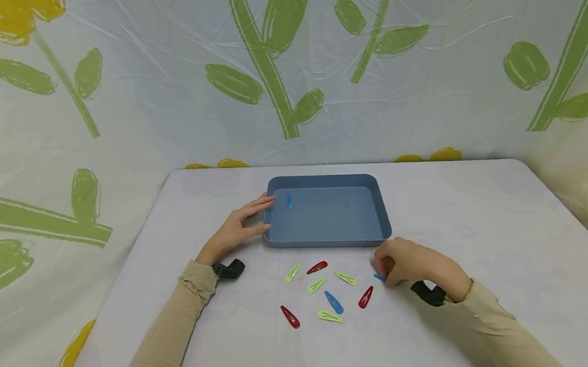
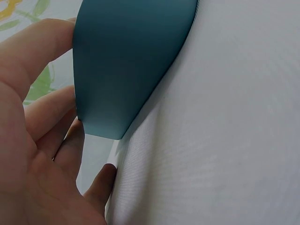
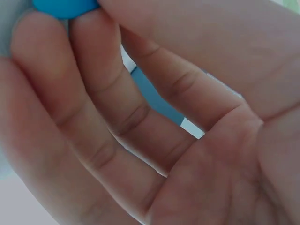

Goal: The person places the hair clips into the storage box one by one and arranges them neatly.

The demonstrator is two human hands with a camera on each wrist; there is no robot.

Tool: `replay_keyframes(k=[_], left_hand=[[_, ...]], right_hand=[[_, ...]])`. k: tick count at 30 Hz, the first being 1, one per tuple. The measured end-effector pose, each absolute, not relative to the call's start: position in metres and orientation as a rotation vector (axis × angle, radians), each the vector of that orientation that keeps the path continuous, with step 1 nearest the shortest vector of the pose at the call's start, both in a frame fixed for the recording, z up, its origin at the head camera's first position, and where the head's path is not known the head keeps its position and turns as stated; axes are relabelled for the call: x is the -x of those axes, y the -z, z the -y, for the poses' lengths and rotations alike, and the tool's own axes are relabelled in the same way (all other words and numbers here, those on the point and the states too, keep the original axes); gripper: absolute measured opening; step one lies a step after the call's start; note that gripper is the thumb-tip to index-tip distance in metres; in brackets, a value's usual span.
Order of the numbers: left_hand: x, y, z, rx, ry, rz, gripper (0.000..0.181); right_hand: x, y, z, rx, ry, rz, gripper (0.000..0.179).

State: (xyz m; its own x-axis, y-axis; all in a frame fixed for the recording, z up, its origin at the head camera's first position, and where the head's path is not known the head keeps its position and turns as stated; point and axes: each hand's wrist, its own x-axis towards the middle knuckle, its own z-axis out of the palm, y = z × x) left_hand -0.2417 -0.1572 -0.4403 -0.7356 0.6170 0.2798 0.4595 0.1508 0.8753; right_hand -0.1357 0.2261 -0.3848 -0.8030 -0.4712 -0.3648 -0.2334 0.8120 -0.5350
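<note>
In the head view my left hand (image 1: 233,229) rests at the left side of a blue-grey tray (image 1: 331,217). Its fingers lie extended along the rim, and in the left wrist view the fingertips touch the tray's outer wall (image 2: 126,70). Just off the tray's front right corner, my right hand (image 1: 417,261) is low over the table. Thumb and fingers pinch a blue snap hair clip (image 1: 379,278), mostly hidden by the hand; its blue end (image 3: 65,5) shows at the fingertips in the right wrist view. Another blue hair clip (image 1: 289,202) lies inside the tray, at the left.
Scattered in front of the tray are a blue hair clip (image 1: 334,303), red hair clips (image 1: 290,317) and several yellow-green hair clips (image 1: 330,316). They lie on a white-covered table (image 1: 477,211). A flower-patterned curtain (image 1: 167,101) hangs behind the table and along its sides.
</note>
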Motion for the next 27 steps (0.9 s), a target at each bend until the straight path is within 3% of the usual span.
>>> replay_keyframes(k=[9, 27], left_hand=[[0.254, 0.462, 0.162, -1.063, -1.599, -2.320, 0.063], [0.240, 0.436, 0.156, -1.072, -1.606, -2.298, 0.061]], right_hand=[[0.140, 0.384, -0.234, 0.631, 0.730, -2.475, 0.026], [0.146, 0.358, -0.231, 0.754, 0.817, -2.466, 0.023]])
